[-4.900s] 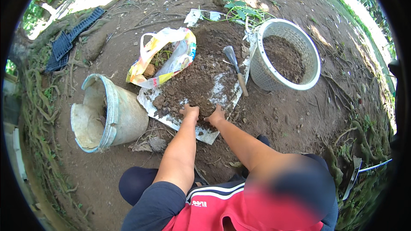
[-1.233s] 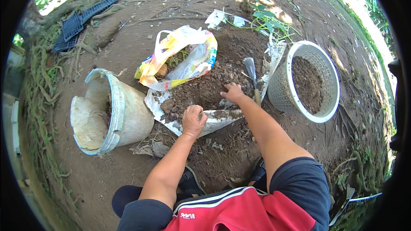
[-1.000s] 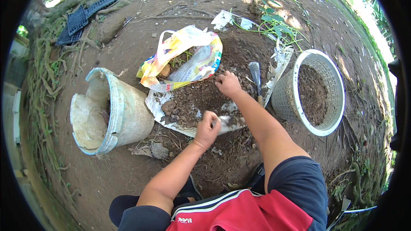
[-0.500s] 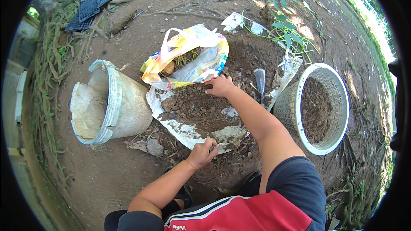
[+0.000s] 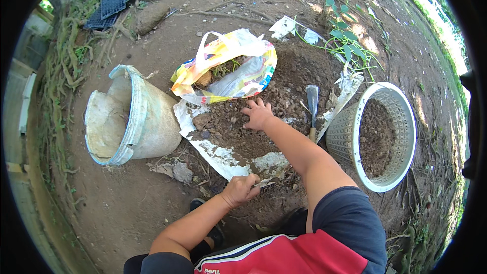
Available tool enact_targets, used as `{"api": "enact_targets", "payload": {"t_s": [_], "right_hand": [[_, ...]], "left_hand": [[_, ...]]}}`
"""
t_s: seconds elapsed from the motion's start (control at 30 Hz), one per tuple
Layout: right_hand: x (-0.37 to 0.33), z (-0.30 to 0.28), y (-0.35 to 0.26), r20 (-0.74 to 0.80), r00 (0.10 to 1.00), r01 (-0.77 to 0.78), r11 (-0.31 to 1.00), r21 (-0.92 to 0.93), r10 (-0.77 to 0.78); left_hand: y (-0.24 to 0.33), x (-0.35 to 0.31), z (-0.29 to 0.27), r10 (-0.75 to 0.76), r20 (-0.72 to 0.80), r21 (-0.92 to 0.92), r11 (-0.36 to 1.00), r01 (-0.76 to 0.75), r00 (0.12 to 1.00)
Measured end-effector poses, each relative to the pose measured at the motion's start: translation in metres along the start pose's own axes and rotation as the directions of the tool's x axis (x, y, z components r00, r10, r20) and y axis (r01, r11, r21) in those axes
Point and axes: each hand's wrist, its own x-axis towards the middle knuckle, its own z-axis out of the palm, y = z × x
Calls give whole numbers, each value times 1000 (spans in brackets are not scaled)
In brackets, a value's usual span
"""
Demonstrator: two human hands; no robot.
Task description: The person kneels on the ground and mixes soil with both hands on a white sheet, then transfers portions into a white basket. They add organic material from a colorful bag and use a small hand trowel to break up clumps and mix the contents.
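Two bare hands work over a dirt-covered, torn white sheet (image 5: 213,157) spread on bare ground. The person's left hand (image 5: 240,191) is curled closed, fingers pinching the sheet's near edge. The right hand (image 5: 258,115) has its fingers spread wide, palm down on loose brown soil (image 5: 231,136) lying on the sheet, grasping nothing that can be seen. Just beyond the right fingertips sits a crumpled, multicoloured plastic carrier bag (image 5: 243,81); to their right lies a metal-bladed hand trowel with a wooden handle (image 5: 312,102). Farther right of those fingers stands a white perforated plastic basket (image 5: 341,139) holding soil; well left of both hands, a broken, whitish plastic bucket (image 5: 157,122) leans over. The sheet looks thin, limp and easily torn, though its soil probably weighs it down; bare edge beside the left fingers seems the surest hold, gathered thickly.
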Motion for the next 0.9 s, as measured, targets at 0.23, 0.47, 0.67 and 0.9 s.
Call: {"api": "enact_targets", "payload": {"t_s": [0.23, 0.47, 0.67, 0.9], "right_hand": [[-8, 4, 15, 156, 940, 223, 894, 388, -302], [-8, 1, 94, -289, 768, -449, 802, 395, 572], [-9, 33, 80, -247, 860, -313, 844, 436, 447], [-23, 39, 49, -156, 982, -26, 899, 438, 105]], "left_hand": [[-7, -3, 1, -6, 75, 8, 1000, 5, 997], [-13, -1, 4, 45, 225, 49, 997, -57, 973], [-14, 5, -2, 95, 303, 25, 994, -107, 948], [-32, 36, -15, -171, 218, 56, 985, 163, 961]]}}
